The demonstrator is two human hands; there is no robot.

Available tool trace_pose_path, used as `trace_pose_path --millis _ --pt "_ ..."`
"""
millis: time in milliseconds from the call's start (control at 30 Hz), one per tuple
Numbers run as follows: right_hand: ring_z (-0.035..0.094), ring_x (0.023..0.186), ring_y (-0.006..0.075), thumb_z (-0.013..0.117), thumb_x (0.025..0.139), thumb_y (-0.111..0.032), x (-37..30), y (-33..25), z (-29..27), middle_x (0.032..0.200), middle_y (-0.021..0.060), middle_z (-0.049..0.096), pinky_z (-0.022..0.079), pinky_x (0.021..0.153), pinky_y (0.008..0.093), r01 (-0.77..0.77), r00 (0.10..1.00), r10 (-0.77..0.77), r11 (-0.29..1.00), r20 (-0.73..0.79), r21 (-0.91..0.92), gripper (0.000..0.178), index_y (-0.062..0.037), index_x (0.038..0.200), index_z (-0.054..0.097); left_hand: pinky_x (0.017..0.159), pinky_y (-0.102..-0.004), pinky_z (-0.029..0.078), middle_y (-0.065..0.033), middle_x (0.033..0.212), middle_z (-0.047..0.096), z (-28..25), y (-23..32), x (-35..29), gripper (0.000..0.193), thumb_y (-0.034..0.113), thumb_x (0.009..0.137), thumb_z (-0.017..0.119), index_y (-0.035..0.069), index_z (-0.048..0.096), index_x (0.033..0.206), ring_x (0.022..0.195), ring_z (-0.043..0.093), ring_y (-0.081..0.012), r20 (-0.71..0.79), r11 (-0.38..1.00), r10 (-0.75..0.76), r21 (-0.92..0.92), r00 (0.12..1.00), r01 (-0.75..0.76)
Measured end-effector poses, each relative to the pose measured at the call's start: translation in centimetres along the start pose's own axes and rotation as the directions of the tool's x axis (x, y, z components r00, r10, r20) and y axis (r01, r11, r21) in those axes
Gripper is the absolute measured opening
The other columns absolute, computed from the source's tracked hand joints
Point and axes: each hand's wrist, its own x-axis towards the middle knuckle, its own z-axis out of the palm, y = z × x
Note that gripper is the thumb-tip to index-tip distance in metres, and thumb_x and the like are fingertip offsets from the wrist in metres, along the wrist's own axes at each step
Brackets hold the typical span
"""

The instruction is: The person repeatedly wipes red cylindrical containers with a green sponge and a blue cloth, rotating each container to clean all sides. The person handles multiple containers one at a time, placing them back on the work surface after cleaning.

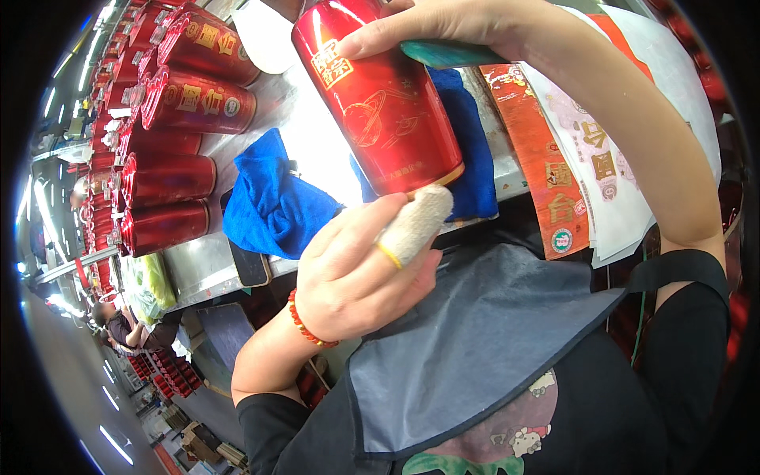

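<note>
A shiny red bottle (380,119) with gold print leans over the bench, its gold-rimmed base toward me. My right hand (412,28) grips it near the top, thumb on its front, other fingers mostly hidden behind. A smooth green piece (447,54) lies along the underside of that hand; whether it is worn or held I cannot tell. At the base, my left hand (356,261) is curled with its fingers against the lower rim. One of those fingers wears a white cloth finger cover (417,226) with a yellow edge, touching the rim.
Several similar red bottles (198,103) lie stacked along the left. A blue cloth (273,198) and a phone (249,265) rest on the metal bench; another blue cloth (475,150) is behind the bottle. Orange printed sheets (546,182) and white paper lie right. Another person (131,328) is far left.
</note>
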Motion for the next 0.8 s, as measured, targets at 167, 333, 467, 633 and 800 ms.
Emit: trace_pose_path --millis 167,333,467,633,800 --pt "0.066 0.109 0.0215 0.095 0.072 -0.043 0.4 0.5 -0.6 0.121 0.0126 0.070 0.053 0.096 0.0346 0.025 0.999 -0.026 0.999 0.041 0.033 0.076 -0.0039 0.129 0.064 0.095 -0.0351 0.056 -0.0087 0.111 0.074 -0.6 0.2 -1.3 0.039 0.013 0.067 0.081 0.005 0.080 0.105 0.112 0.068 -0.0279 0.023 0.994 -0.013 0.108 1.000 0.011" --pt "0.067 0.107 0.0200 0.093 0.076 -0.036 1.8 1.7 -0.7 0.119 0.0109 0.070 0.055 0.094 0.0344 0.013 0.996 -0.024 0.993 0.088 0.117 0.068 -0.0049 0.129 0.063 0.093 -0.0401 0.058 -0.0130 0.112 0.074 -1.5 -0.1 -2.6 0.032 0.012 0.074 0.077 0.003 0.080 0.104 0.113 0.067 -0.0315 -0.078 0.990 0.061 0.135 0.995 -0.050" --pt "0.067 0.109 0.0205 0.093 0.077 -0.033 0.8 0.7 -0.5 0.120 0.0122 0.070 0.055 0.095 0.0358 0.001 0.992 -0.024 0.984 0.127 0.180 0.071 -0.0015 0.131 0.060 0.089 -0.0412 0.059 -0.0148 0.110 0.074 -1.6 0.1 -3.9 0.023 0.014 0.081 0.075 0.002 0.081 0.100 0.113 0.067 -0.0321 -0.091 0.985 0.043 0.170 0.995 -0.027" --pt "0.065 0.113 0.0219 0.091 0.079 -0.034 0.6 -0.8 0.3 0.124 0.0133 0.068 0.054 0.097 0.0366 -0.156 0.988 0.156 0.987 -0.008 0.030 0.073 0.0003 0.134 0.058 0.087 -0.0390 0.059 -0.0123 0.110 0.075 -0.2 0.0 -3.9 0.030 0.008 0.073 0.076 0.003 0.080 0.102 0.108 0.070 -0.0305 -0.185 0.974 -0.205 0.061 0.961 0.219" --pt "0.062 0.120 0.0227 0.089 0.080 -0.040 2.0 1.6 -0.2 0.129 0.0134 0.067 0.050 0.104 0.0361 -0.089 0.996 0.085 0.991 0.040 0.105 0.079 0.0001 0.139 0.055 0.094 -0.0380 0.056 -0.0142 0.110 0.076 2.2 0.6 -3.9 0.030 0.004 0.079 0.071 0.002 0.078 0.109 0.106 0.068 -0.0317 -0.264 0.952 -0.306 -0.086 0.915 0.293"
